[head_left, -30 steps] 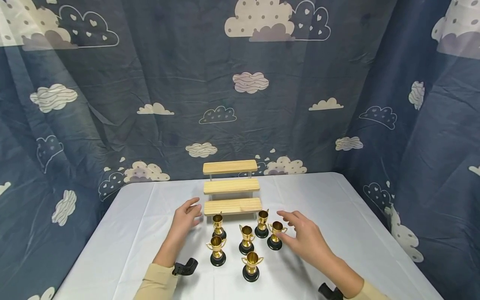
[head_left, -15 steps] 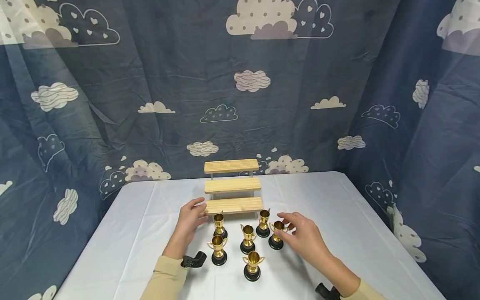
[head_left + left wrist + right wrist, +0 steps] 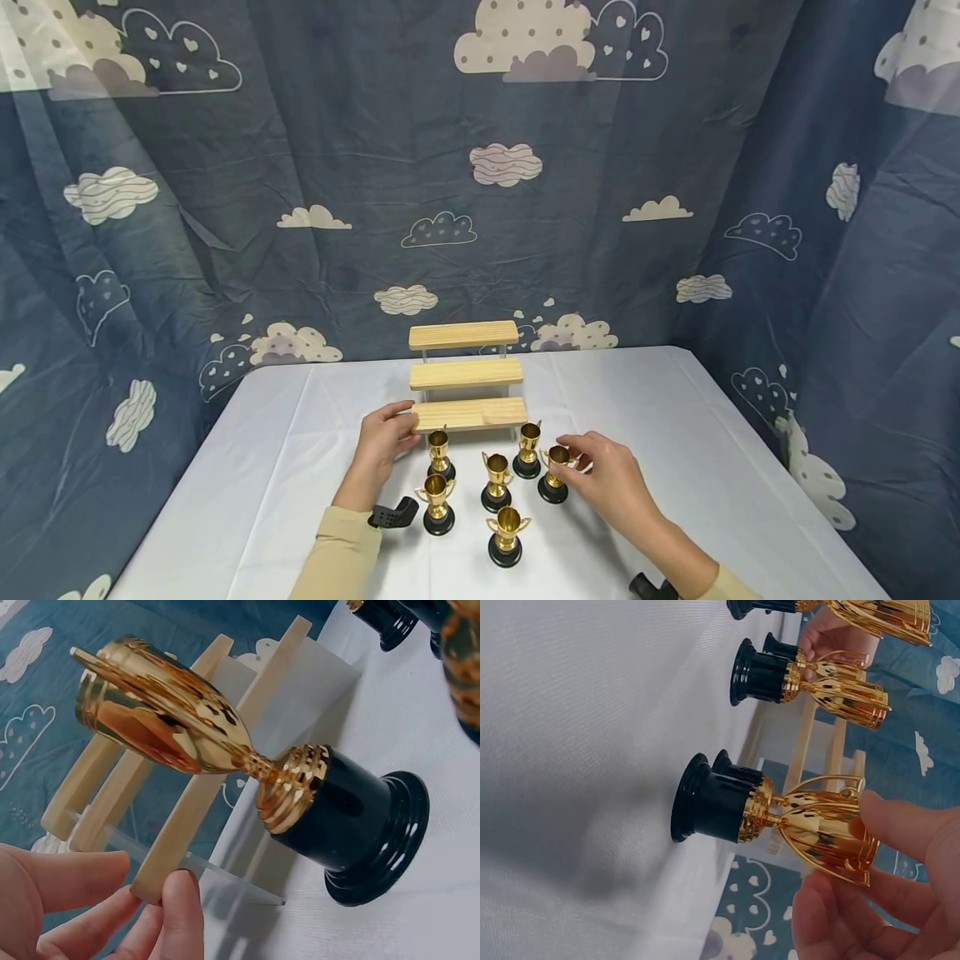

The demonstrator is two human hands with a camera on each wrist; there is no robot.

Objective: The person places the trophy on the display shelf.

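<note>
A three-tier stand with pale wooden shelves (image 3: 469, 414) is at the middle of the table. My left hand (image 3: 384, 437) holds the left end of its lowest shelf (image 3: 180, 832) between thumb and fingers. Several small gold trophy cups on black bases stand upright in front of it. My right hand (image 3: 611, 479) pinches the rightmost trophy (image 3: 821, 825) near its rim, thumb on one side and fingers at the other. That trophy's base (image 3: 553, 490) still touches the cloth. Another trophy (image 3: 172, 712) stands close beside my left hand.
Other trophies stand near each other, one at the front (image 3: 506, 537), one mid-group (image 3: 496, 483) and one behind (image 3: 528, 450). A white cloth (image 3: 300, 467) covers the table. A dark blue cloud-print curtain (image 3: 360, 167) hangs behind and at both sides.
My left hand has moved right and taken hold of the lowest shelf's end. My right fingers have closed in on the rightmost trophy's rim. The trophies and stand have not visibly moved.
</note>
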